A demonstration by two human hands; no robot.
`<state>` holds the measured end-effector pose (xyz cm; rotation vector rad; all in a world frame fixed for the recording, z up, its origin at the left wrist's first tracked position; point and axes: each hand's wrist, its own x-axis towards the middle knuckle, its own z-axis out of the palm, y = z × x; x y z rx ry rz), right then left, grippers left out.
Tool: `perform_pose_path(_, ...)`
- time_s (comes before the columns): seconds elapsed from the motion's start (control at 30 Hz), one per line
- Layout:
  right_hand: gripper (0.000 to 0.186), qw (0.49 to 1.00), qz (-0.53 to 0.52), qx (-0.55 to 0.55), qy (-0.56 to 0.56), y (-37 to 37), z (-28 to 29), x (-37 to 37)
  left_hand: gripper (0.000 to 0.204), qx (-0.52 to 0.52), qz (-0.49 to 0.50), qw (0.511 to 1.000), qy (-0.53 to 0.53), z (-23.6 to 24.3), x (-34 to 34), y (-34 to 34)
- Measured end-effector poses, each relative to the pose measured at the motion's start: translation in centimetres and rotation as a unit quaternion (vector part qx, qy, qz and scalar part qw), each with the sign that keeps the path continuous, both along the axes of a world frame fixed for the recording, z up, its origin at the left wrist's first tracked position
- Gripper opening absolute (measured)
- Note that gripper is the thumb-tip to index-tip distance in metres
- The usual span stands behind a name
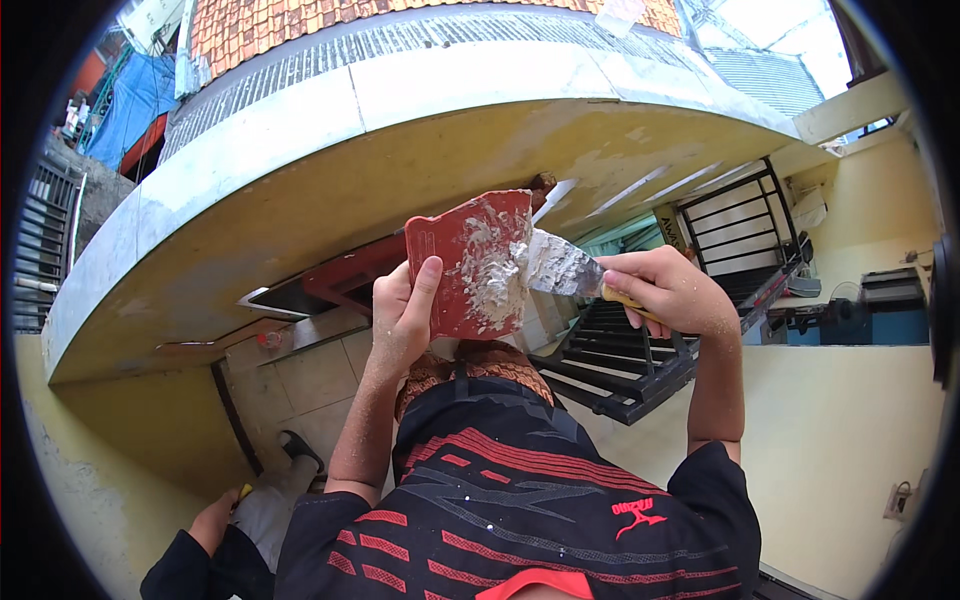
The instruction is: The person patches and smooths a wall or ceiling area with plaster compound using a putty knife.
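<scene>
My left hand (400,322) grips a red plastic board (455,250) by its lower edge, thumb across the face. White putty (495,278) is smeared over the board's right side. My right hand (665,290) is closed on the yellow handle of a putty knife. The knife's wide metal blade (555,265) is coated in putty and lies against the board's right edge. Both hands are dusted with white powder. They are raised in front of my black shirt with red stripes (520,500).
A curved concrete ledge (300,150) with patchy yellow paint spans the view behind the hands. A black metal grille (640,370) lies to the right, a tiled floor (310,380) below, and a yellow wall (850,430) at right. Another person's hand (215,520) in a dark sleeve shows bottom left.
</scene>
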<state>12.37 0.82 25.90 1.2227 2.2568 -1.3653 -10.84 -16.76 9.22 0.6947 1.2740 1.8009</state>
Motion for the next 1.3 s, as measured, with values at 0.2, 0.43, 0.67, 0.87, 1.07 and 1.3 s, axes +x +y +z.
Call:
perform_pose_path(0.2,0.035,0.997,0.074,0.008,-0.035,0.4,-0.7,-0.8,0.04,-0.052,-0.059,0.991,0.106,-1.3,-0.4,0.1)
perform_pose_path(0.43,0.033,0.988,0.155,-0.001,-0.014,3.1,-2.9,0.1,0.039,-0.067,-0.139,0.988,-0.022,-1.1,-0.9,2.2)
perform_pose_path(0.67,0.037,0.993,-0.002,-0.071,0.09,3.3,-3.7,2.0,0.037,-0.057,-0.133,0.983,-0.109,-2.6,-2.4,3.0)
perform_pose_path(0.87,0.041,0.973,-0.061,-0.095,0.2,3.3,-6.8,4.4,0.038,-0.046,-0.12,0.975,-0.181,-4.6,-2.5,3.1)
perform_pose_path(1.07,0.044,0.901,-0.229,-0.165,0.33,2.4,-13.6,3.3,0.037,-0.052,-0.071,0.972,-0.216,-6.6,-2.4,3.7)
perform_pose_path(1.3,0.052,0.765,-0.408,-0.227,0.444,0.6,-27.8,-1.5,0.037,-0.135,0.021,0.96,-0.243,-9.6,-0.4,2.3)
